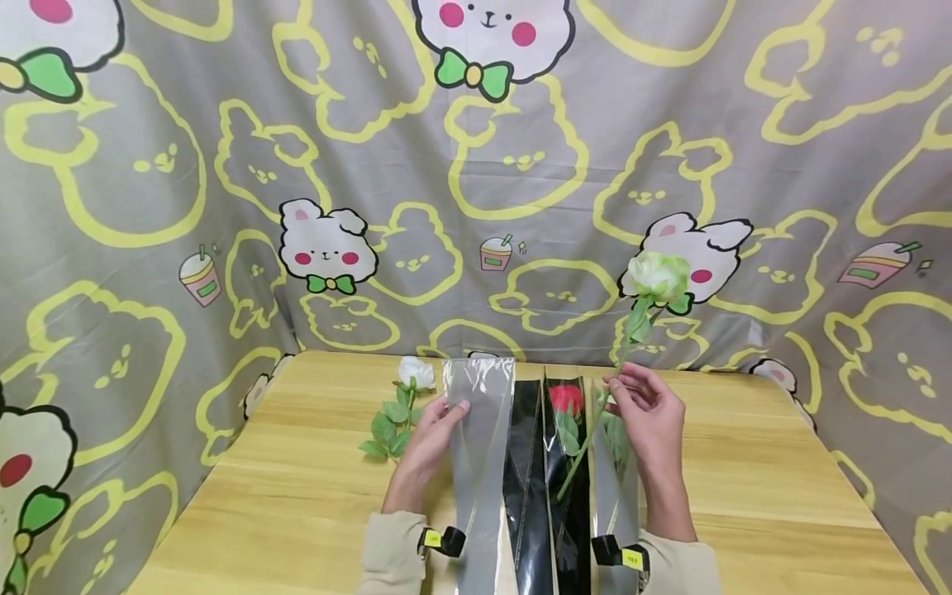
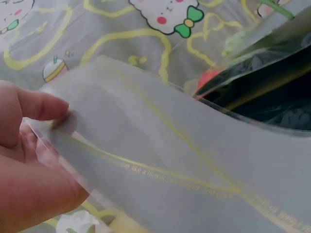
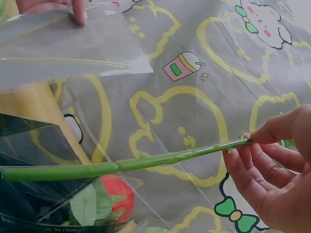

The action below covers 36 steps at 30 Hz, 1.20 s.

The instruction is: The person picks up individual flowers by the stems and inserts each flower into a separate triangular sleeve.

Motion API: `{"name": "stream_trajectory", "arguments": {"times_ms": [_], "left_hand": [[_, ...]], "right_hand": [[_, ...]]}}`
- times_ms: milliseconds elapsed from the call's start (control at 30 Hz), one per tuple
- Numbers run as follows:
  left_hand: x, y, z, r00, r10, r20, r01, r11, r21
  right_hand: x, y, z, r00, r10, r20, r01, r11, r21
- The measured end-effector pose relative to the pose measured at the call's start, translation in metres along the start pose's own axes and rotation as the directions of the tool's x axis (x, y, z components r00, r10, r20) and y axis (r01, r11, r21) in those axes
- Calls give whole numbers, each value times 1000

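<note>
My left hand [image 1: 429, 442] pinches the left edge of a grey flower sleeve [image 1: 479, 463] with a clear top, thumb on its front in the left wrist view. Between thumb and fingertips, my right hand [image 1: 649, 413] pinches the green stem [image 3: 165, 160] of a pale green-white artificial flower [image 1: 658, 277], its bloom raised above the table's back edge. The stem slants down to the left, across the front of a black sleeve [image 1: 567, 521] that has a red rose [image 1: 567, 399] inside. Left of my left hand lies a white rose [image 1: 416, 373] with green leaves.
Another black sleeve [image 1: 526, 479] stands between the grey one and the red rose. Beneath my right hand is a further grey sleeve [image 1: 606, 504] with green leaves in it. The wooden table [image 1: 773, 496] ends at a patterned curtain [image 1: 416, 173] behind and on both sides.
</note>
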<state>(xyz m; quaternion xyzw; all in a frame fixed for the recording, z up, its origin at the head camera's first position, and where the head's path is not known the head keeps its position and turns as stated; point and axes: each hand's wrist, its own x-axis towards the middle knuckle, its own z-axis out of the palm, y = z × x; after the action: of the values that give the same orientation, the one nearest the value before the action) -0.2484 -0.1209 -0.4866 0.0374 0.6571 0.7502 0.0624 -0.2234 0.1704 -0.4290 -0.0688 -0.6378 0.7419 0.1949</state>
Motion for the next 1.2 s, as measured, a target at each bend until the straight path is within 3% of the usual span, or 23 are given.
{"name": "stream_trajectory", "arguments": {"times_ms": [167, 333, 400, 500, 667, 767, 833, 1033, 1133, 1200], "left_hand": [[1, 0, 3, 1000, 3, 1, -3, 998, -64], [2, 1, 7, 996, 42, -77, -42, 999, 3], [1, 2, 9, 993, 68, -96, -63, 996, 56], [0, 3, 12, 990, 108, -92, -95, 986, 135], [-3, 3, 16, 989, 149, 19, -150, 962, 227], [-5, 4, 20, 984, 152, 93, -171, 951, 256], [-5, 4, 22, 978, 156, 136, -187, 947, 262], [-8, 6, 30, 967, 152, 207, -206, 939, 275], [-10, 7, 34, 967, 138, 213, -197, 938, 286], [-10, 8, 36, 964, 152, 218, -214, 931, 296]], "right_hand": [[0, -4, 3, 998, -51, -38, 53, 996, 65], [-3, -11, 7, 984, -118, -134, 146, 965, 220], [-4, -14, 6, 972, -131, -194, 189, 930, 317], [-5, -20, 4, 953, -130, -274, 250, 847, 469], [-6, -29, -1, 928, -76, -364, 311, 695, 649], [-6, -32, -4, 912, -56, -406, 344, 643, 684], [-6, -33, -5, 902, -62, -428, 367, 634, 681], [-4, -32, -1, 885, -111, -452, 408, 651, 641], [-5, -30, 5, 883, -151, -445, 422, 671, 610], [-7, -29, 9, 891, -184, -415, 416, 700, 580]]}}
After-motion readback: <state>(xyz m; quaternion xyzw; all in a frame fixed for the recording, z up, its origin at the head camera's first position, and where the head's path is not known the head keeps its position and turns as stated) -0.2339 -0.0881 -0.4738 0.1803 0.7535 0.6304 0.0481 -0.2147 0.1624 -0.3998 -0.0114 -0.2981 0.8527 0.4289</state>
